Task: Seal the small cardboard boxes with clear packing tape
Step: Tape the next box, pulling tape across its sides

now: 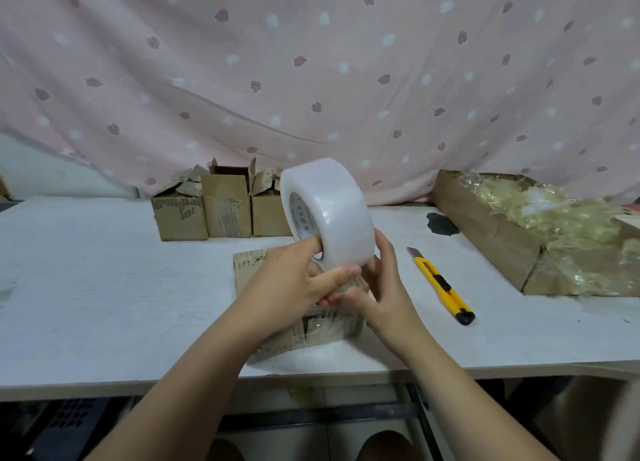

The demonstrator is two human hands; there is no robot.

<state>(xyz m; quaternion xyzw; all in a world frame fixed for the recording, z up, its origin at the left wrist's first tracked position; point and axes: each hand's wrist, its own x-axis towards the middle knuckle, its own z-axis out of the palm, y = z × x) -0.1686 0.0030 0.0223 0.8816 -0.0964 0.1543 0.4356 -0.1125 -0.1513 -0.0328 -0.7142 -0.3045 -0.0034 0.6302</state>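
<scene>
A large roll of clear packing tape (pixel 329 211) is held upright above a small cardboard box (pixel 311 325) near the table's front edge. My left hand (pixel 291 284) grips the roll, with fingers hooked into its core and the thumb on its outer face. My right hand (pixel 381 287) is on the roll's right side, its fingers at the lower edge of the tape; whether it pinches the tape end is unclear. My hands hide most of the box. Three more small cardboard boxes (pixel 225 207) stand in a row at the back, their flaps loose.
A yellow utility knife (pixel 441 285) lies on the white table (pixel 104 287) to the right of the box. A shallow cardboard tray (pixel 491 232) full of crumpled clear plastic sits at the far right. A pink patterned curtain hangs behind.
</scene>
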